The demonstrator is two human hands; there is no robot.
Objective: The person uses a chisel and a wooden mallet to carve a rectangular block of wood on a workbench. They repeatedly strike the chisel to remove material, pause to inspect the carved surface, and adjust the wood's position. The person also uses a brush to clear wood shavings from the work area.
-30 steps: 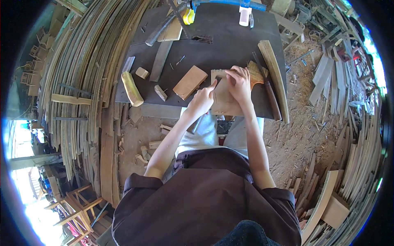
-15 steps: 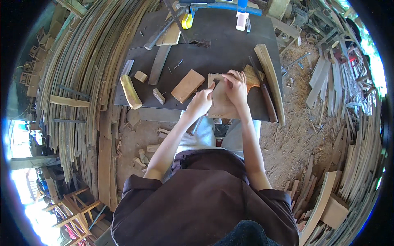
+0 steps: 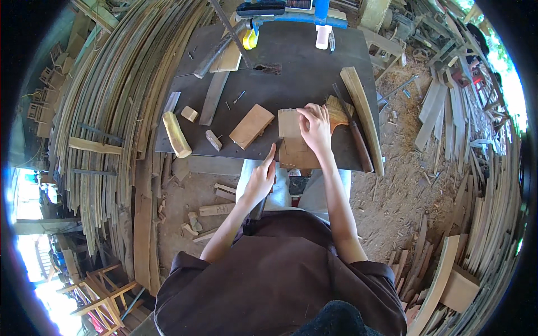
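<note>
A flat light-brown wooden board (image 3: pixel 292 147) lies at the near edge of the dark table (image 3: pixel 269 89). Above its right part, my right hand (image 3: pixel 315 127) has curled fingers with thumb and index close together; whatever may be between them is too small to make out. My left hand (image 3: pixel 261 182) is off the table edge, left of the board, wrapped around a long dark narrow tool (image 3: pixel 257 211). Its index finger points along the tool towards the board. The tool's exact kind is unclear. A reddish wooden block (image 3: pixel 251 126) sits to the board's left.
Right of the board lie a wooden-handled tool (image 3: pixel 338 113), a dark slender tool (image 3: pixel 356 134) and a long wood strip (image 3: pixel 361 115). Small offcuts (image 3: pixel 213 140) and a yellowish wood piece (image 3: pixel 176 134) lie left. A blue-barred clamp (image 3: pixel 302 19) crosses the far side. Stacked planks (image 3: pixel 112 112) stand left.
My left hand has drawn back towards me and left, pulling the dark tool off the board. My right hand stays over the board. The view has shifted slightly.
</note>
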